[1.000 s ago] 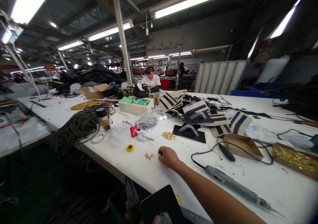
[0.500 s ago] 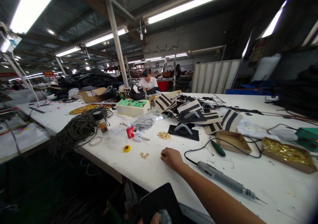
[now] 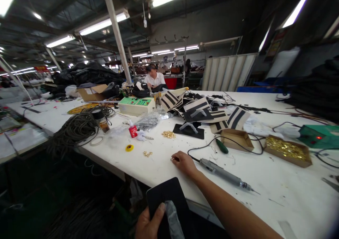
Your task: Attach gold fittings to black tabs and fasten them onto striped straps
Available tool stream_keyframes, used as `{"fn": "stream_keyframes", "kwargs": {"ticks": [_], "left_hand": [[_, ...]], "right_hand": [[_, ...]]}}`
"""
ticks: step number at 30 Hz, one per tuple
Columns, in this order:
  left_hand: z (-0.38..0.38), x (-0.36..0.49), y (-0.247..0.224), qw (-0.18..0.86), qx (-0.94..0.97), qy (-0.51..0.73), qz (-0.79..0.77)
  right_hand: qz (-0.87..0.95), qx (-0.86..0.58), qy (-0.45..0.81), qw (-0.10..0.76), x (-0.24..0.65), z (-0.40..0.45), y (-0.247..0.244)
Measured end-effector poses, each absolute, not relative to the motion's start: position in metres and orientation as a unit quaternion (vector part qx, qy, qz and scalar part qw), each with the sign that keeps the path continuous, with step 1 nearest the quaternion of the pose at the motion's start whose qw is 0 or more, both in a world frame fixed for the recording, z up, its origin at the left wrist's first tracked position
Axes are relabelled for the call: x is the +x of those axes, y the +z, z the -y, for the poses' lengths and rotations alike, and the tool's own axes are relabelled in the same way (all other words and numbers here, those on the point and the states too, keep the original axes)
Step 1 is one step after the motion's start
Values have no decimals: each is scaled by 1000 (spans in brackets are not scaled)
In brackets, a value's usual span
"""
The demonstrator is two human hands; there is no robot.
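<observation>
My left hand [image 3: 150, 221] grips a flat black panel with rounded corners [image 3: 171, 189] at the bottom of the view, thumb on top. A handle wrapped in grey plastic [image 3: 173, 219] stands up from that panel beside the thumb. Resting on the white table, my right hand [image 3: 185, 164] has its fingers curled together, with a small gold metal piece [image 3: 172, 159] showing at the tips. Left of it lie a few loose gold pieces [image 3: 147, 154], with a larger gold heap [image 3: 168, 134] behind.
A grey electric screwdriver [image 3: 222, 172] lies right of my right hand, its cord looping back. Cardboard trays [image 3: 237, 140] stand behind it, one full of gold pieces [image 3: 287, 149]. Striped panels [image 3: 238, 118], a red bottle [image 3: 132, 130] and coiled cord [image 3: 74, 131] surround the area. A person [image 3: 155, 79] sits beyond.
My left hand has raised the black panel further into view, so more of the wrapped handle shows. The camera view has shifted. My right hand stays low at the tabletop, with gold now visible at its fingertips.
</observation>
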State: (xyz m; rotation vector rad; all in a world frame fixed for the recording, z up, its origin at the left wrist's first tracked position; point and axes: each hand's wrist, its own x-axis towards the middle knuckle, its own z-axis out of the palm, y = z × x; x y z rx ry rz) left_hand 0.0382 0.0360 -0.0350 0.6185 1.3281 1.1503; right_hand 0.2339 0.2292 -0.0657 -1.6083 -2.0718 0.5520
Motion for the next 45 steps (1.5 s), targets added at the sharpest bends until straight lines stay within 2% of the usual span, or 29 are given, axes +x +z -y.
{"fn": "stream_keyframes", "kwargs": {"ticks": [12, 25, 30, 33, 35, 36, 39, 41, 45], "left_hand": [[-27, 42, -28, 647, 236, 500, -525], [-34, 24, -36, 683, 231, 498, -482], [-34, 21, -31, 678, 237, 494, -491], [-34, 20, -31, 673, 254, 499, -483], [-34, 19, -31, 665, 259, 504, -487], [-35, 19, -30, 661, 263, 506, -488], [-36, 20, -25, 650, 286, 500, -496], [-37, 22, -20, 631, 322, 486, -513], [-35, 28, -8, 560, 425, 453, -548]], "right_hand": [[753, -577, 224, 223, 240, -228, -71], [769, -600, 211, 60, 226, -253, -43], [769, -602, 212, 48, 231, -252, -29], [764, -606, 208, 81, 234, -232, -16], [751, -606, 224, 138, 235, -205, -5], [739, -603, 238, 186, 235, -188, 0], [667, -541, 312, 406, 229, -128, 13], [645, -506, 353, 450, 222, -92, 18], [663, -481, 314, 479, 209, -51, 17]]}}
